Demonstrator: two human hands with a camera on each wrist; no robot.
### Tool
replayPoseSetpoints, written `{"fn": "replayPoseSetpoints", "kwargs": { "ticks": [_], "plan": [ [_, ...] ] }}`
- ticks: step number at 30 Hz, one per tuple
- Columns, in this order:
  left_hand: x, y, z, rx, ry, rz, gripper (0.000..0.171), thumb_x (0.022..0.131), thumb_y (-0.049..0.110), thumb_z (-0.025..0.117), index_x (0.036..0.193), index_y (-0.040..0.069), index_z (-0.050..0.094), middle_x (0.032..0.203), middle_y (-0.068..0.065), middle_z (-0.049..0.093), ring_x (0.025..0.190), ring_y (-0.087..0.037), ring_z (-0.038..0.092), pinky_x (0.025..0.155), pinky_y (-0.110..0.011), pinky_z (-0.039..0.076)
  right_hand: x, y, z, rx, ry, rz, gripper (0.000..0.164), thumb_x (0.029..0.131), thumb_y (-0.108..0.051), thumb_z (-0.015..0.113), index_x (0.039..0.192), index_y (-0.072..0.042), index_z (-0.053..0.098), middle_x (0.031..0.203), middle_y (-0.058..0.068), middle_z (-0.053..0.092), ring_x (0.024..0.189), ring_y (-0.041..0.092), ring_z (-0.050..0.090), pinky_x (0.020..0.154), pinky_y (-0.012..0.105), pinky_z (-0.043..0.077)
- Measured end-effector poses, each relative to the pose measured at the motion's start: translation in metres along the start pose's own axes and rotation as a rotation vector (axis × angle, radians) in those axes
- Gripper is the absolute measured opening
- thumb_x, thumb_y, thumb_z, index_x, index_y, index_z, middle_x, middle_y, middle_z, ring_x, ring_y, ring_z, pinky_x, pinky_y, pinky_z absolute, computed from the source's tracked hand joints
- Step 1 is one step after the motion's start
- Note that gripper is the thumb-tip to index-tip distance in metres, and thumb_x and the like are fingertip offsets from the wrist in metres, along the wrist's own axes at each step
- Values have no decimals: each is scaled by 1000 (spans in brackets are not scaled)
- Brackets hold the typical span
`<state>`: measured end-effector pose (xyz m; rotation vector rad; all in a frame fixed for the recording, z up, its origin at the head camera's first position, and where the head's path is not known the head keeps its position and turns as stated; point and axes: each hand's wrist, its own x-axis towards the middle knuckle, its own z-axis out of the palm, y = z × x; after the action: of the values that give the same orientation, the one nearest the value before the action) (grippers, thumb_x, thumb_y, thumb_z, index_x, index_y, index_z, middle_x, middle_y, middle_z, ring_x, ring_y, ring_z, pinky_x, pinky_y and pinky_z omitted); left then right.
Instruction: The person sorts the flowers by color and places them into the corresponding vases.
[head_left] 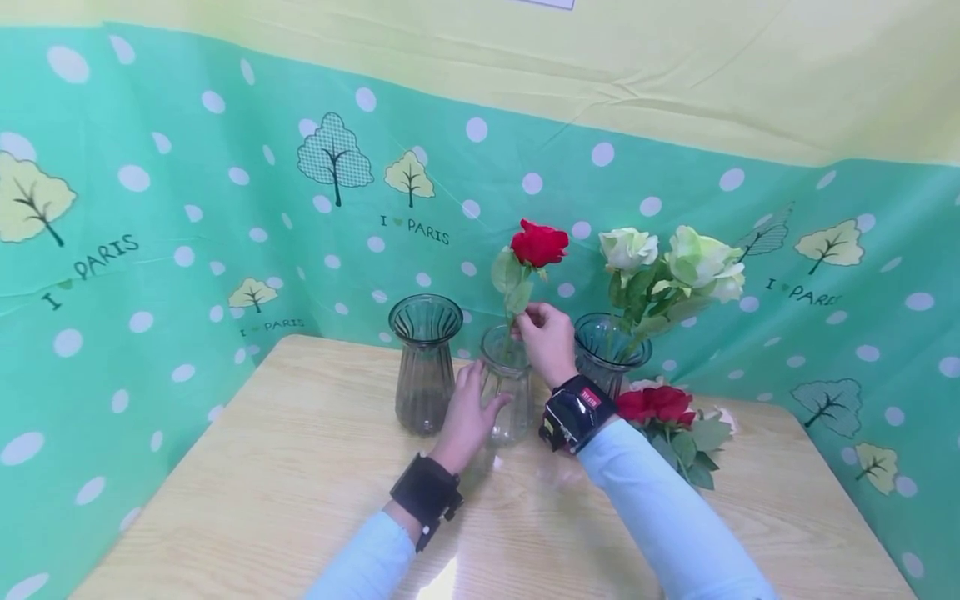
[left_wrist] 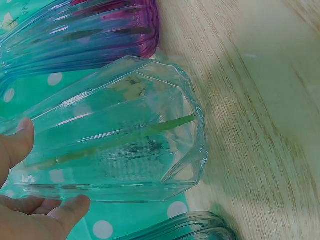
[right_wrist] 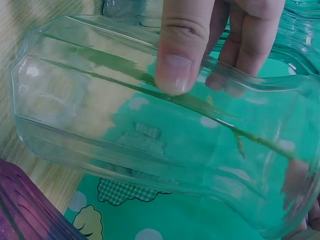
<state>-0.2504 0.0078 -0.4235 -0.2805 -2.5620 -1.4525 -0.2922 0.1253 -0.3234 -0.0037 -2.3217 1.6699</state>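
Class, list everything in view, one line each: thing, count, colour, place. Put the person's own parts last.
Grey vase: one, smoky grey, left
Clear vase: one, colourless, middle
Tinted vase: one, blue and purple, right
Held rose: one, red, partly inside clear vase
White roses: at least two, greenish white, in tinted vase
Loose flowers: several, red and pale, right part of table
Table: one, light wood, under the vases
Cloth: one, green and yellow, behind table
Sheet: one, pale, top edge
Wrist straps: two, black, one per wrist
Sleeves: two, light blue, forearms
Left hand: one, bare, gripping clear vase
Right hand: one, bare, pinching held rose

A red rose (head_left: 538, 243) leans in a clear, upright glass vase (head_left: 518, 410).
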Motion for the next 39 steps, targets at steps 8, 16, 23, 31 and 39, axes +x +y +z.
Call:
{"fn": "replayPoseSetpoints", "kwargs": {
  "ticks": [8, 16, 23, 31, 39],
  "plan": [
    [1, 3, 0, 2, -4, 7, 77, 85, 33, 64, 144, -2, 28, 146, -18, 34, 131, -36, 41, 110, -48, 36, 1, 2, 1, -10, 20, 4, 23, 93, -13, 56, 106, 4, 64, 91, 21, 68, 71, 16, 66, 72, 31, 60],
    [1, 4, 1, 8, 17, 46, 74, 85, 29, 65, 142, -3, 31, 143, -21, 37, 129, -37, 42, 109, -48, 37, -1, 4, -2, -67, 32, -46, 22, 93, -15, 57, 104, 1, 68, 88, 19, 69, 75, 23, 68, 67, 26, 59],
    [1, 5, 1, -7, 11, 41, 74, 85, 29, 66, 142, -2, 31, 143, -21, 37, 129, -38, 42, 109, -48, 37, -8, 3, -6, -60, 23, -44, 23, 93, -16, 57, 104, 1, 67, 90, 19, 68, 79, 26, 68, 70, 27, 59],
    [0, 3, 1, -4, 11, 29, 74, 85, 29, 66, 142, -2, 31, 143, -21, 37, 128, -38, 43, 109, -48, 37, -18, 3, -13, -86, 12, -86, 23, 93, -16, 58, 104, 2, 67, 88, 18, 68, 79, 28, 68, 69, 26, 58],
    [1, 1, -2, -17, 8, 21, 74, 85, 30, 65, 143, -1, 30, 144, -20, 36, 130, -37, 41, 110, -49, 36, -29, -16, -29, 0, -23, -115, 25, 92, -18, 60, 105, 2, 66, 90, 22, 69, 72, 17, 68, 71, 29, 59]
  ]
}}
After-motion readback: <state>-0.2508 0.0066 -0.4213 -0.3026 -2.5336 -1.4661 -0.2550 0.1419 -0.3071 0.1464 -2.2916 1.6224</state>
